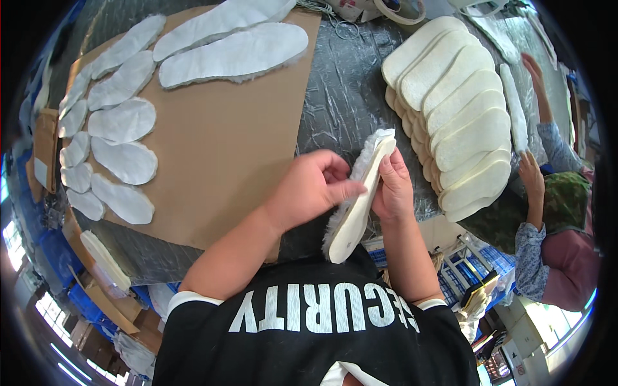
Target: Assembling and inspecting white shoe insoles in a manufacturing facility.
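Observation:
I hold a fleece insole (356, 224) upright on its edge, its smooth cream face toward me and white fluffy pile along the left side. My right hand (394, 188) is closed around its upper right edge, with the thumb near the tip. From the left, my left hand (309, 188) meets the insole, its thumb across the cream face and its fingers curled by the pile. Where those fingertips end is partly hidden. To the right of my hands stands an overlapping stack of cream insoles (468, 138).
Several white fleece pieces (122, 120) lie along the left of a brown cardboard sheet (219, 151), with larger ones (235, 55) at its far edge. Dark plastic sheeting (341, 83) covers the table. Another person's hands (532, 177) work beyond the stack, at the right.

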